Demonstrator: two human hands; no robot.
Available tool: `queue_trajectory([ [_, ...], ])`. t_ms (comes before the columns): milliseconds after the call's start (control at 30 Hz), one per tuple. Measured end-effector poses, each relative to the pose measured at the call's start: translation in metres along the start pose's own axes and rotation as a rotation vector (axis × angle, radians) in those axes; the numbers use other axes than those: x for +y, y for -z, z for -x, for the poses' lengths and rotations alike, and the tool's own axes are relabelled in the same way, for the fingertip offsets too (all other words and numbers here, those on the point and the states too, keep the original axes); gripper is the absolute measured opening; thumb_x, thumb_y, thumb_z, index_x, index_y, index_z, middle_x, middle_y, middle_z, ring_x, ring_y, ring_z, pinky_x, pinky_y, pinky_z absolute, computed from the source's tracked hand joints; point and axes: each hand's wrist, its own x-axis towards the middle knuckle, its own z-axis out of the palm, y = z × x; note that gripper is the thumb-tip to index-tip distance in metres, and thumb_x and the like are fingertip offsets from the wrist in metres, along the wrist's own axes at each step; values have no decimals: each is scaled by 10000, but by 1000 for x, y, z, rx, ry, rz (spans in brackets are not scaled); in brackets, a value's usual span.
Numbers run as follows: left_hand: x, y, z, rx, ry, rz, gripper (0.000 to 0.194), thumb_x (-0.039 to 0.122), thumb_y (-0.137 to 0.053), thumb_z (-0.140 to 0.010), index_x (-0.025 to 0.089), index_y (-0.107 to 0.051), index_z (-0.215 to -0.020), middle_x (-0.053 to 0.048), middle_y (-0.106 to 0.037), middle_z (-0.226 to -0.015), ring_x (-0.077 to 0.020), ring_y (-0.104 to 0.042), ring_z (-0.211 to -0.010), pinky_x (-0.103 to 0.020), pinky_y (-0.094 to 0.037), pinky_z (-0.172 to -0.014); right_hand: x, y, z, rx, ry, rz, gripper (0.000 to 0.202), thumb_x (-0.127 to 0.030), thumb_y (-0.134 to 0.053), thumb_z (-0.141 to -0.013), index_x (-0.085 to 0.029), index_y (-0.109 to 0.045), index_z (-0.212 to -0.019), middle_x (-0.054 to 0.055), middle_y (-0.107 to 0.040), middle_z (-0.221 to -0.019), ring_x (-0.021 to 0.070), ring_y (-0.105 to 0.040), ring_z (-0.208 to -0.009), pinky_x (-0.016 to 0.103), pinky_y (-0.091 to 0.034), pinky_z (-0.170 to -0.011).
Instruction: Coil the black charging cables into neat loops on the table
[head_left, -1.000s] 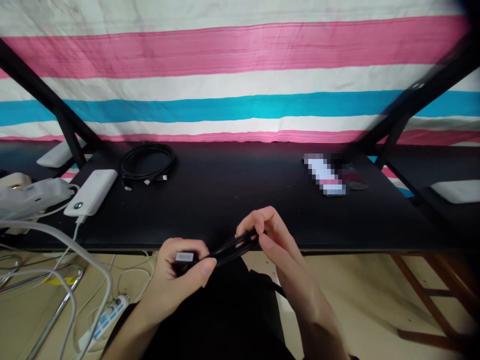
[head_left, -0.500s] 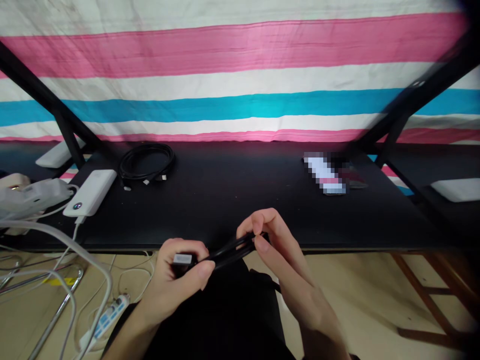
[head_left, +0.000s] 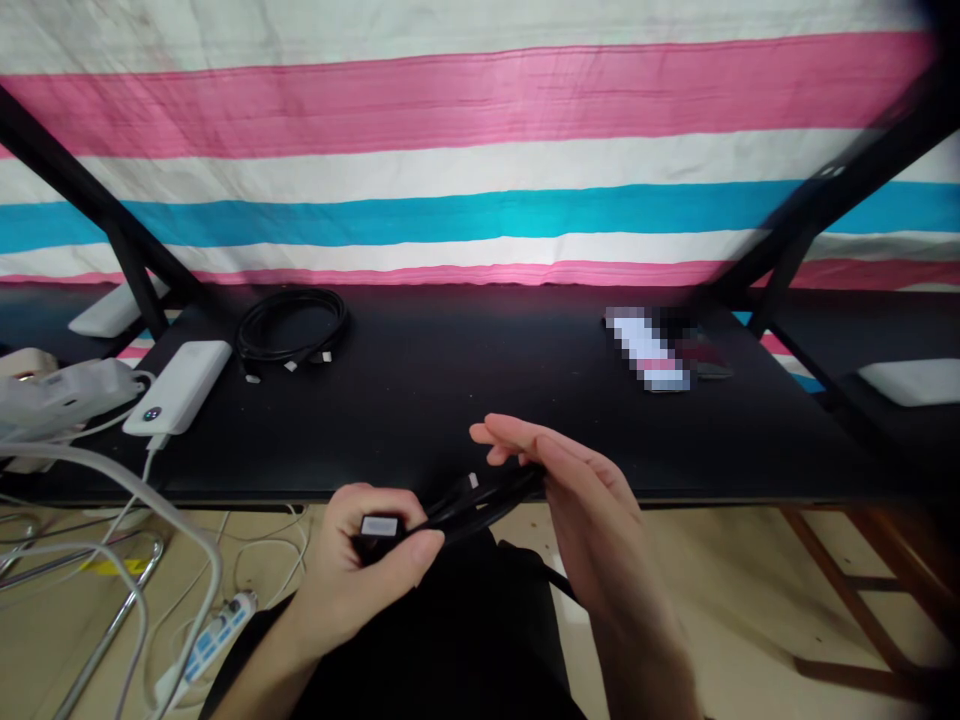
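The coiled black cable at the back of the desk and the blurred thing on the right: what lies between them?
Nothing: in the head view the black desk is bare between the coiled black cable and the blurred thing.

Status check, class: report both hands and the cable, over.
Left hand pinching thin black cable at its silver-tipped plug. Right hand fingers around folded strands. Nothing blocking.
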Motion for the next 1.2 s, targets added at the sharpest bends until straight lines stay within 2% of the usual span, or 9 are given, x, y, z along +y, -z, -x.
queue_trajectory([
  [167,-2,3,-2,18,-58,-15,169,334,-715,-708,184,-698,-633,-10,-558,-538,-91,-446,-389,-217,-365,-370,5,1,1,4,10,-37,262,-294,-494,-919,-294,-748,-985,8,-736,-960,172,-635,-902,306,-465,-847],
  [367,-2,5,-2,-42,-94,-47,201,332,-681,-746,184,-680,-609,2,-542,-506,-89,-452,-385,-219,-363,-388,11,2,1,-7,44,-54,274,-280,-480,-929,-292,-748,-985,1,-735,-932,163,-633,-924,291,-456,-862],
  [467,-2,6,-2,0,-73,-18,159,324,-713,-717,194,-692,-629,0,-570,-546,-86,-462,-397,-218,-358,-388,12,2,0,-9,45,-58,264,-281,-487,-924,-292,-742,-993,3,-727,-941,160,-633,-893,302,-457,-853],
  [567,2,5,-1,78,7,92,151,332,-748,-686,200,-689,-644,7,-569,-542,-82,-448,-404,-216,-326,-385,13,2,-4,102,119,-115,223,-316,-519,-897,-304,-728,-977,-3,-707,-930,153,-625,-849,301,-462,-823],
  [700,10,2,-2,183,103,362,195,394,-782,-654,236,-671,-685,72,-447,-437,-51,-373,-372,-198,-292,-412,14,0,-9,346,194,-339,218,-429,-538,-861,-301,-685,-766,-21,-652,-758,141,-618,-728,290,-493,-724],
  [767,10,3,-4,186,127,450,223,428,-781,-652,241,-663,-685,87,-389,-410,-41,-352,-363,-186,-269,-412,16,-3,-9,404,199,-399,215,-410,-560,-851,-290,-665,-707,-32,-634,-706,126,-617,-691,276,-498,-716],
  [867,6,11,-9,116,79,454,197,419,-748,-698,238,-670,-703,78,-393,-401,-49,-356,-358,-191,-275,-405,20,-7,-6,454,170,-339,166,-360,-563,-852,-285,-705,-811,-8,-700,-842,150,-656,-827,304,-498,-792],
  [967,5,21,-15,46,-6,427,152,408,-719,-730,259,-690,-733,69,-395,-392,-58,-354,-342,-200,-302,-391,22,-12,-1,439,115,-310,193,-351,-566,-850,-286,-736,-913,19,-723,-1016,186,-660,-974,339,-492,-857],
  [1200,14,25,-23,89,17,426,286,432,-724,-716,203,-615,-584,66,-329,-379,-36,-270,-344,-189,-239,-382,25,-20,6,265,38,-433,188,-365,-592,-838,-312,-764,-894,8,-743,-1001,183,-682,-967,310,-520,-845],
])
